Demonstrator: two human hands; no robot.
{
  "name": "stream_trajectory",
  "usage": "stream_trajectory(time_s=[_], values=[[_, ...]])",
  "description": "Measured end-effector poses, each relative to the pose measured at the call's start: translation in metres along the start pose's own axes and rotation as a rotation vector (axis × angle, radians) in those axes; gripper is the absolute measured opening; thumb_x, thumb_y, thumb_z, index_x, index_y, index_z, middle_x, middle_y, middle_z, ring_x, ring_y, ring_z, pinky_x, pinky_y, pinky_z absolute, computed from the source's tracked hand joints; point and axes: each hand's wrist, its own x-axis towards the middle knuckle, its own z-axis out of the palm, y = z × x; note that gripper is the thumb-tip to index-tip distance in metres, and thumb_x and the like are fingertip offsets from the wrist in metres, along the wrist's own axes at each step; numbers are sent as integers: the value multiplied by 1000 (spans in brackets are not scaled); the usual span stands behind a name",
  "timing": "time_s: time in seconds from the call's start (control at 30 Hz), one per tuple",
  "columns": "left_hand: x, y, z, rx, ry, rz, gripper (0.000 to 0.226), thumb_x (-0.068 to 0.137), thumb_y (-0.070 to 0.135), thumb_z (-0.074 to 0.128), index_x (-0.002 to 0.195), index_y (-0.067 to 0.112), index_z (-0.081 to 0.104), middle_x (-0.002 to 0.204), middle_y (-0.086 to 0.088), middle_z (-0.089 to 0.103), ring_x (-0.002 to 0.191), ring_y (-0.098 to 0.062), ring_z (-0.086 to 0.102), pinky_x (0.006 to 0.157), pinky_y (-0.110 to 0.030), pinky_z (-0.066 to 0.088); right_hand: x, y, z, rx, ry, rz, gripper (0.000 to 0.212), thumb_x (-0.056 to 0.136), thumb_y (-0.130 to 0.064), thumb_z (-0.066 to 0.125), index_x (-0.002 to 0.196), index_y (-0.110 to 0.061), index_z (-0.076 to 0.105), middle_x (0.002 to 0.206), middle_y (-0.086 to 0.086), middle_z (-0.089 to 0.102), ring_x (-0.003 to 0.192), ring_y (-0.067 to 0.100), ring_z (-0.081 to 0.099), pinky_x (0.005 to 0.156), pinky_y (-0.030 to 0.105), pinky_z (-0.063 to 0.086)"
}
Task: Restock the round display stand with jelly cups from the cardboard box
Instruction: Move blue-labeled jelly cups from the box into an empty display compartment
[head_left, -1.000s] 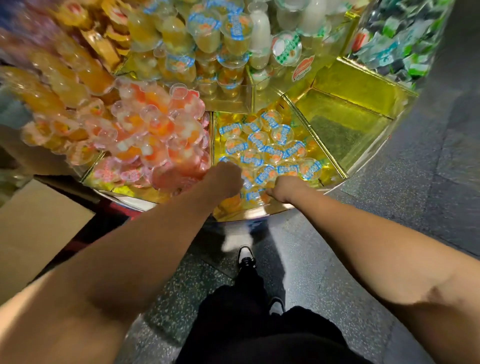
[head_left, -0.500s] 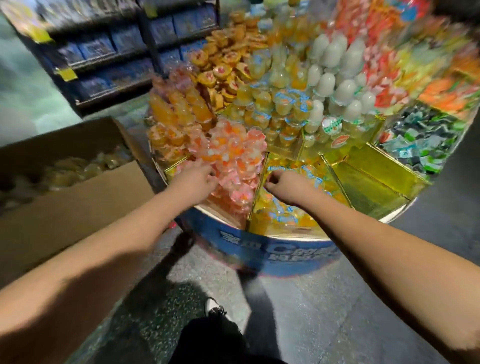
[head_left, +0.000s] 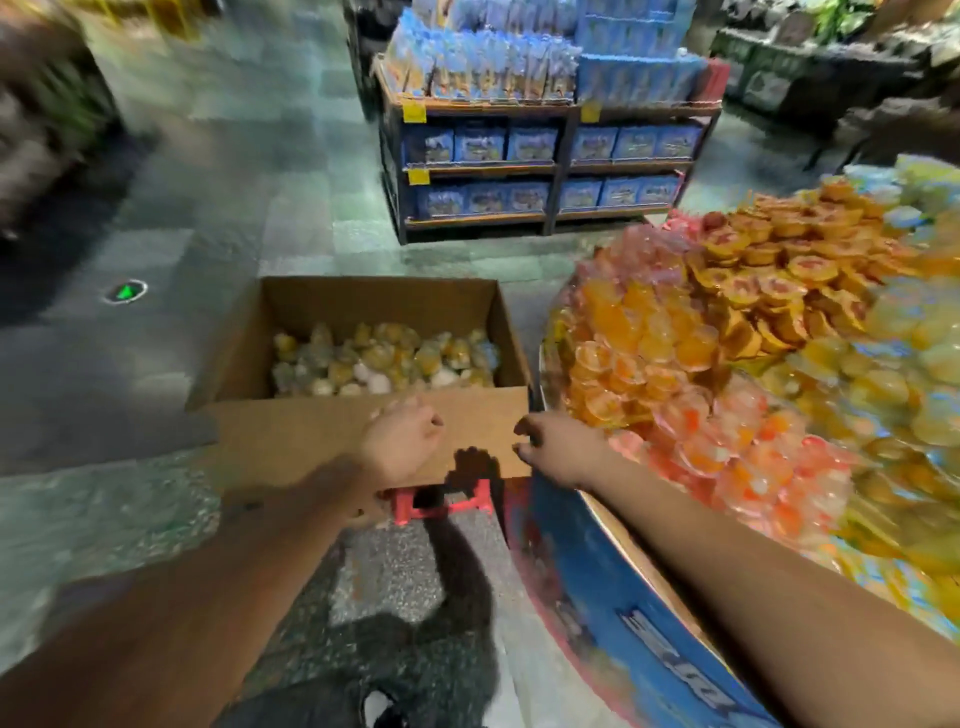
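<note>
An open cardboard box (head_left: 311, 441) sits on a red stool (head_left: 441, 506) left of the round display stand (head_left: 623, 613). Yellow and white jelly cups (head_left: 384, 358) fill the box's far half. The stand's compartments are heaped with orange and pink jelly cups (head_left: 727, 441). My left hand (head_left: 402, 441) hangs in front of the box's near wall, fingers loosely curled, holding nothing. My right hand (head_left: 558, 449) hovers at the box's near right corner beside the stand's rim, fingers loosely curled and empty. The picture is blurred by motion.
A shelf unit (head_left: 545, 156) with blue packages stands beyond the box. Grey tiled floor (head_left: 182, 338) spreads to the left with a green floor marker (head_left: 124, 291). Flat orange-lidded cups (head_left: 779, 270) pile up further back on the stand. My dark trousers and shoe (head_left: 374, 701) show below.
My view has swung left from the stand's compartments to the cardboard box. Both hands have left the stand's cups and moved to the box's near wall.
</note>
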Motion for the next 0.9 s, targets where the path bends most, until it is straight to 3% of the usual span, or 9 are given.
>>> stream_trajectory(time_s=[0.1, 0.23, 0.37, 0.47, 0.6, 0.73, 0.9], values=[[14, -67, -17, -31, -29, -84, 29, 99, 25, 49, 122, 15, 64, 128, -5, 58, 120, -23, 52, 103, -35, 41, 57, -36, 21, 62, -45, -2, 38, 99, -33, 51, 133, -15, 56, 137, 6, 56, 124, 24, 53, 99, 31, 41], [33, -137, -24, -135, 67, -167, 24, 91, 17, 51, 95, 1, 68, 100, -17, 66, 89, -28, 60, 79, -36, 50, 113, -58, 49, 56, -109, 40, 39, 98, -36, 51, 130, -14, 58, 134, 8, 58, 122, 27, 54, 99, 34, 45], [59, -174, -26, -96, -58, -226, 21, 98, 16, 49, 109, 9, 65, 117, -5, 60, 105, -21, 56, 87, -32, 45, 155, -57, 63, 55, -157, 99, 41, 98, -36, 50, 129, -10, 58, 131, 13, 58, 120, 30, 54, 98, 35, 45], [83, -199, -19, -69, -120, -241, 16, 99, 20, 48, 98, 16, 63, 104, -5, 63, 92, -20, 59, 74, -32, 47, 182, -49, 72, 60, -166, 139, 40, 97, -37, 50, 127, -12, 59, 128, 12, 58, 116, 31, 56, 95, 36, 47], [116, -218, -10, -45, -153, -266, 17, 98, 22, 51, 107, 21, 65, 109, -1, 63, 98, -18, 59, 88, -35, 51, 216, -35, 78, 82, -155, 164, 33, 97, -31, 52, 122, -12, 61, 121, 15, 61, 110, 34, 59, 88, 37, 49], [161, -222, 0, -122, -158, -291, 19, 97, 24, 53, 110, 18, 66, 101, 3, 62, 90, -12, 57, 75, -26, 45, 261, -14, 81, 168, -96, 257, 28, 94, -28, 52, 115, -14, 63, 113, 12, 64, 102, 32, 62, 82, 37, 52], [233, -224, 15, -145, -247, -305, 24, 98, 34, 51, 113, 22, 65, 107, 2, 60, 94, -16, 59, 86, -35, 51, 323, 16, 78, 165, -120, 329, 35, 96, -36, 50, 124, -17, 59, 119, 8, 58, 106, 29, 59, 85, 40, 51]])
